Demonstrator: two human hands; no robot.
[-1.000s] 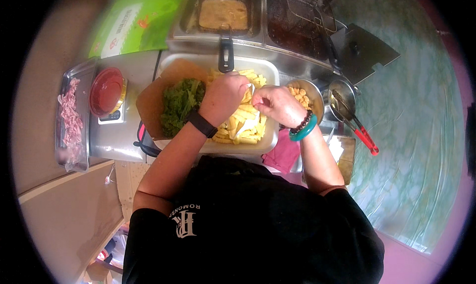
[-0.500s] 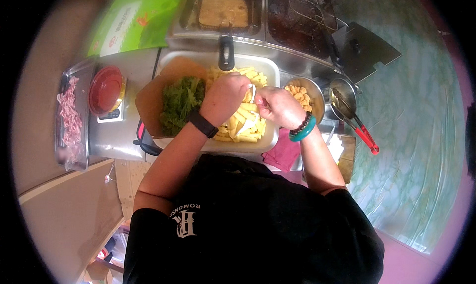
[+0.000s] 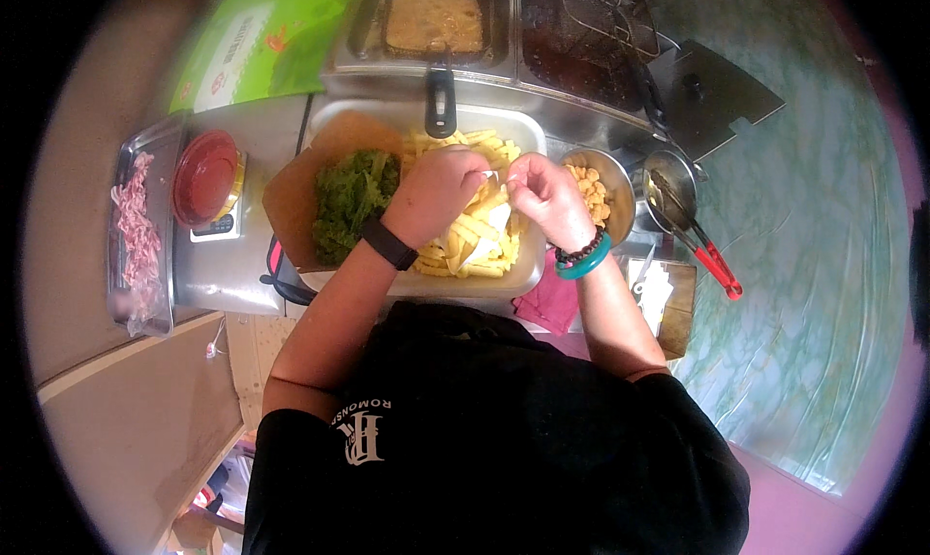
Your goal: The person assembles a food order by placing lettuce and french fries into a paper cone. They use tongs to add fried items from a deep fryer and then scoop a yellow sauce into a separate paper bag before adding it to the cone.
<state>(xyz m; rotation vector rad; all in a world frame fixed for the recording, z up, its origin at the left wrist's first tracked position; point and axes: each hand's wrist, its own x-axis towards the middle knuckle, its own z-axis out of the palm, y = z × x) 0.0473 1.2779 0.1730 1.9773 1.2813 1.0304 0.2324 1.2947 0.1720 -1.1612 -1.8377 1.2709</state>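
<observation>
Right side: green marbled sheet [image 3: 785, 313], biggest thing in view. Along the top: twin-well fryer [image 3: 581, 114], wire basket in the right well; a second basket's black handle [image 3: 441, 105] sticks out toward the person, over the tray's far edge. Steel counter [image 3: 218, 289] below and left, green box [image 3: 305, 37] at its far end.

White tray [image 3: 528, 134] in front of the fryer, loaded with fries [image 3: 470, 134]. Open cardboard box [image 3: 289, 206] over its left part, lettuce [image 3: 354, 201] inside. Far left: metal tray [image 3: 167, 274] with pink meat strips [image 3: 136, 216]. Red bowl [image 3: 203, 177] between that and the cardboard box, partly over a small scale [image 3: 215, 230]. Right of the white tray: steel bowl of fried pieces [image 3: 588, 189], then a pot [image 3: 690, 168] with red-handled tongs [image 3: 717, 269] leaning in it. Maroon cloth [image 3: 547, 298] near the tray's close right corner.

Hands: left hand [image 3: 441, 187] pinches the edge of white paper [image 3: 501, 216], which sits over the fries in the tray. Right hand [image 3: 552, 197] just beside it, fingertips narrow, close to the paper's rim; can't tell if it grips.
</observation>
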